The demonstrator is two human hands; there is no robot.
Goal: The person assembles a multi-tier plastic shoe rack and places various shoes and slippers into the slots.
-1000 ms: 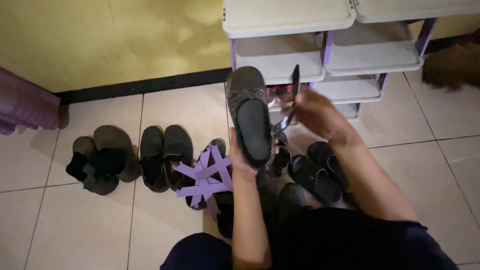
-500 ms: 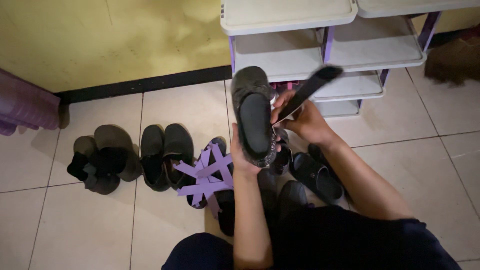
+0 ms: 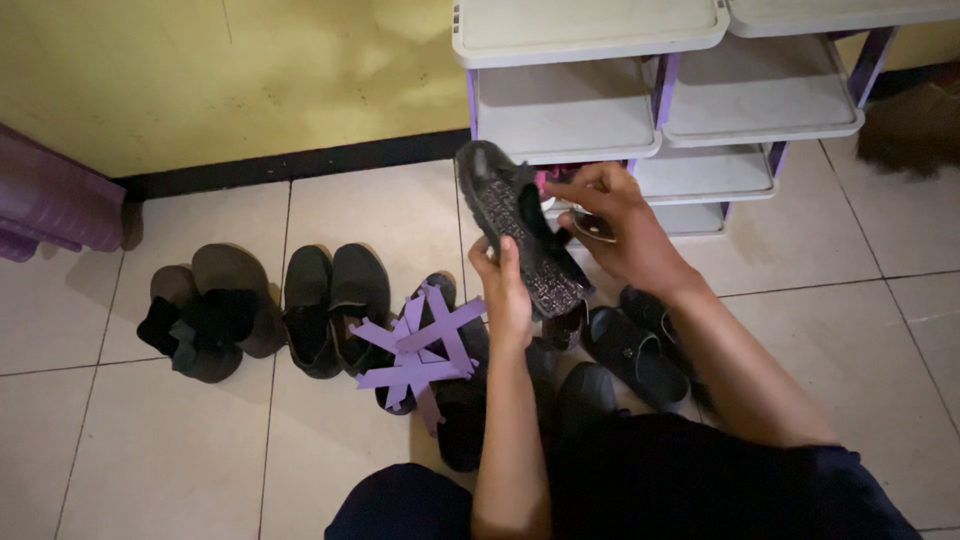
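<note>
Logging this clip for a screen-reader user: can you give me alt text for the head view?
A person's left hand and right hand hold a dark knit sneaker over a tiled floor. Below lie dark shoes, a purple-strapped sandal and black slippers, with a white-and-purple shoe rack behind.

No packages, labels, signs or screens can be seen anywhere in the frame.
</note>
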